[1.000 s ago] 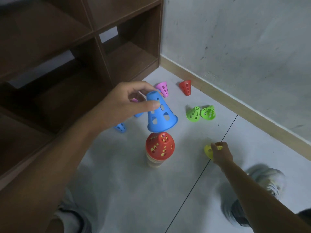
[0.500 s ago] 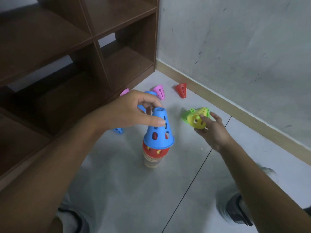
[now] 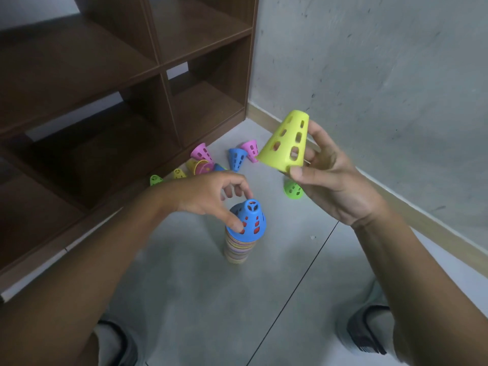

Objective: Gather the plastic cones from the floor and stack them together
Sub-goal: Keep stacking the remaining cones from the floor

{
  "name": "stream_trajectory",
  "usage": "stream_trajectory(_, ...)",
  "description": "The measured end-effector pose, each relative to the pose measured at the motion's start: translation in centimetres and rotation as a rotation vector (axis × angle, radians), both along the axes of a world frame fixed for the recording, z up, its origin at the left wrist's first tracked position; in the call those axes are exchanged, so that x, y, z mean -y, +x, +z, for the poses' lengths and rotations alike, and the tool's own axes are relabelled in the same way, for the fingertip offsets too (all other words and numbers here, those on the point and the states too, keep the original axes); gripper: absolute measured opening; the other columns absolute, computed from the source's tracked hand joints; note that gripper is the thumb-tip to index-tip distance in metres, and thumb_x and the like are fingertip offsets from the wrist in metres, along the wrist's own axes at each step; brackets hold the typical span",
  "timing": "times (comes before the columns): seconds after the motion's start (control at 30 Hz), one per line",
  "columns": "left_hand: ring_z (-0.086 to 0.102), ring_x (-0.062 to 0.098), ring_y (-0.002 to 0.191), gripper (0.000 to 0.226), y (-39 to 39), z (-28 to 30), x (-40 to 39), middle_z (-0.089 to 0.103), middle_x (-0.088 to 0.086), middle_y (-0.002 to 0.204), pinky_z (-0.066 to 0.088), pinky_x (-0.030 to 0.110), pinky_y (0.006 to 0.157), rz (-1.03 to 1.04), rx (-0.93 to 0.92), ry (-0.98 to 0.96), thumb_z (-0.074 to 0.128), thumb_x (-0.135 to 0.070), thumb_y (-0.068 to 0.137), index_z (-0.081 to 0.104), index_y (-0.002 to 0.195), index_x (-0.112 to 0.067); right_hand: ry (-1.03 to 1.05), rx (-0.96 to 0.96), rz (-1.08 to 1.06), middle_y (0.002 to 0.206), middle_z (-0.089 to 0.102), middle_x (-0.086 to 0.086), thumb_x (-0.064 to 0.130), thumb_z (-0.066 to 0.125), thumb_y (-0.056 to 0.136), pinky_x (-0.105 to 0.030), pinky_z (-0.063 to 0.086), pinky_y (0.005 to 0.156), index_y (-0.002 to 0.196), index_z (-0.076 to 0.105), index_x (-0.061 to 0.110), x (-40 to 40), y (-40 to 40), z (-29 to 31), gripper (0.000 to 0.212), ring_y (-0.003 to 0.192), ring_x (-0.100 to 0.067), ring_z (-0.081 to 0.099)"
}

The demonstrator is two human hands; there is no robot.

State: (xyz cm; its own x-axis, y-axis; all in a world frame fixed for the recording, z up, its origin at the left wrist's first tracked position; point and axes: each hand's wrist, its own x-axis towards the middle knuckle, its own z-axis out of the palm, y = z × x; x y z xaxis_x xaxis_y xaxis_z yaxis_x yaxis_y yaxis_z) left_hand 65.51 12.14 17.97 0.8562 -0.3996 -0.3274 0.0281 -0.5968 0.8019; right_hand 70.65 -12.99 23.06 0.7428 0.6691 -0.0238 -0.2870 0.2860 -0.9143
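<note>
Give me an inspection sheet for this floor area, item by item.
Surface: grey tiled floor, one dark joint line.
Job's things: stack of plastic cones, blue perforated cone on top; yellow perforated cone held in the air.
Clutter: loose pink, blue, yellow and green cones lying by the shelf; one green cone beyond the stack.
Hands: left hand touches the blue cone with thumb and fingertip; right hand grips the yellow cone.
Cables: nothing seen.
Surroundings: dark wooden shelf unit, grey wall.
</note>
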Motion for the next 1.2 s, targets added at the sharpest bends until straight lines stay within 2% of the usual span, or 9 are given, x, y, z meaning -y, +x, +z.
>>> stream_trajectory(0.1,0.054,0.007,0.118,0.063,-0.4,-1.1,-2.2,0.058,-0.010,0.126,0.052,0.031,0.096,0.071,-0.069,0.026,0.089,-0.054,0.055,0.065,0.112,-0.047,-0.098,0.081,0.030,0.111,0.059,-0.016,-0.014,0.072,0.068,-0.030,0.052,0.082,0.148,0.038,0.012,-1.2,-1.2,0.1,0.090,0.096,-0.023,0.061)
stream_trajectory(0.23,0.065,0.010,0.107,0.049,-0.9,-3.9,-5.1,0.068,-0.007,0.114,0.058,0.029,0.085,0.279,-0.092,0.003,0.092,-0.028,0.072,0.068,0.116,-0.025,-0.255,0.188,0.083,0.132,0.055,-0.027,-0.010,0.080,0.067,-0.059,0.043,0.106,0.143,0.045,0.010,-2.5,-2.5,-1.3,0.086,0.119,-0.046,0.054)
stream_trajectory(0.3,0.068,0.018,0.099,0.046,-1.1,-5.4,-6.3,0.070,-0.002,0.109,0.058,0.028,0.080,0.386,-0.081,0.009,0.091,-0.029,0.073,0.070,0.113,-0.020,-0.346,0.257,0.072,0.127,0.058,-0.024,-0.010,0.084,0.066,-0.055,0.044,0.108,0.138,0.052,0.012,-2.8,-3.1,-2.3,0.082,0.119,-0.038,0.058)
stream_trajectory(0.43,0.063,0.006,0.080,0.029,-1.6,-8.6,-7.5,0.071,-0.001,0.098,0.047,0.015,0.063,0.536,-0.054,0.091,0.084,-0.023,0.083,0.071,0.107,-0.013,-0.437,0.330,0.039,0.118,0.070,0.000,-0.012,0.085,0.065,-0.035,0.047,0.106,0.132,0.057,0.015,-2.8,-4.2,-4.0,0.077,0.115,-0.020,0.063)
stream_trajectory(0.6,0.060,0.001,0.067,0.029,-2.8,-11.8,-8.0,0.069,0.012,0.101,0.042,0.005,0.050,0.653,-0.104,0.104,0.078,-0.008,0.086,0.069,0.112,0.002,-0.502,0.376,0.017,0.123,0.068,0.003,-0.011,0.084,0.067,-0.045,0.043,0.111,0.124,0.064,0.019,-2.6,-4.6,-6.1,0.067,0.122,-0.015,0.059)
stream_trajectory(0.77,0.058,0.003,0.074,0.030,-3.3,-13.4,-7.8,0.070,0.009,0.099,0.043,0.003,0.051,0.644,-0.118,0.118,0.081,-0.012,0.085,0.070,0.111,-0.001,-0.517,0.354,-0.037,0.126,0.065,0.007,-0.009,0.085,0.068,-0.036,0.044,0.110,0.124,0.063,0.023,-2.7,-5.3,-7.6,0.068,0.120,-0.013,0.060)
stream_trajectory(0.9,0.060,0.007,0.078,0.028,-3.6,-13.9,-7.9,0.071,0.011,0.101,0.043,0.003,0.056,0.669,-0.099,0.117,0.079,-0.011,0.087,0.071,0.111,0.001,-0.625,0.365,0.032,0.138,0.053,0.012,0.010,0.093,0.065,-0.016,0.043,0.099,0.139,0.047,0.042,-2.7,-5.9,-9.5,0.093,0.126,-0.003,0.053)
stream_trajectory(1.0,0.060,0.004,0.078,0.021,-4.1,-14.4,-8.4,0.070,0.003,0.093,0.043,0.003,0.059,0.691,-0.087,0.137,0.078,-0.014,0.087,0.072,0.106,-0.006,-0.600,0.311,0.006,0.121,0.062,0.021,0.003,0.092,0.063,-0.009,0.046,0.087,0.139,0.035,0.047,-3.0,-6.8,-11.5,0.105,0.113,-0.001,0.060)
stream_trajectory(1.2,0.066,0.010,0.092,0.011,-4.5,-15.5,-9.2,0.071,-0.006,0.092,0.051,0.025,0.078,0.673,-0.094,0.177,0.076,-0.022,0.088,0.072,0.097,-0.018,-0.625,0.238,-0.134,0.114,0.069,0.011,0.004,0.095,0.059,-0.018,0.050,0.082,0.135,0.050,0.023,-3.7,-7.3,-16.9,0.090,0.103,-0.006,0.066)
